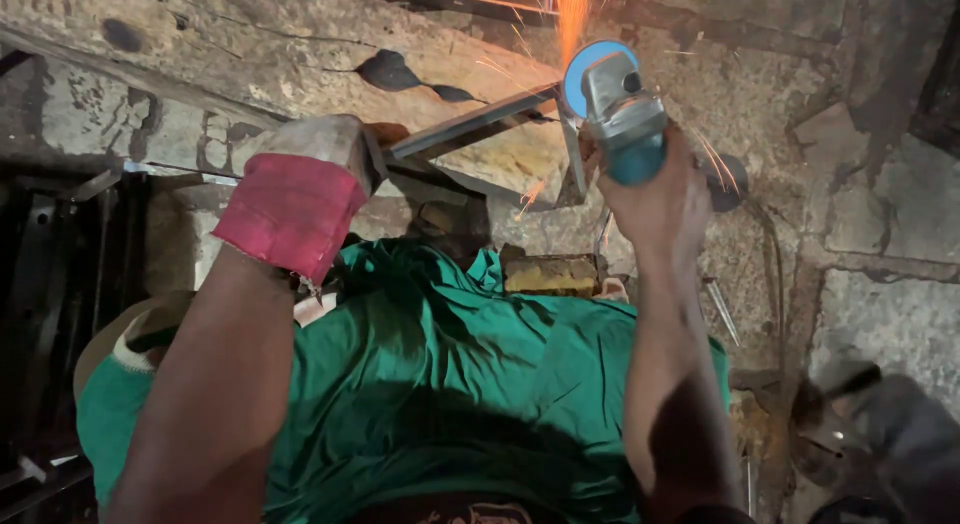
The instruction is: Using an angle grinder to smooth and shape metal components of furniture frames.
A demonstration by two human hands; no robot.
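**Grinder on metal frame, sparks flying**

Right hand was wrapped around the body of a teal angle grinder, grip clamped tight on it. Grinder sat at about 1 o'clock in the view, its blue disc guard up at the top end. The disc met the metal frame just left of the tool. Orange sparks shot up toward 12 o'clock, a few more scattered toward 3 o'clock past the hand.

Left hand wore a pale work glove with a red cuff. It sat at about 10 o'clock, closed over the left end of the frame, pressing it down. Fingers were hidden by the glove's back, so the exact grip on the bar could not be told beyond that it was closed on it.

Frame was an angled steel bar running from the gloved hand up and right to the grinder, with a short upright piece under the disc. It lay on a rough concrete floor, cracked and stained.

Green trousers filled 6 o'clock, person crouched over the work. A small yellowish block lay just below the frame, near centre. Dark metal pieces stacked at 9 o'clock. A dark blurred object at 4 o'clock, too blurred to tell.
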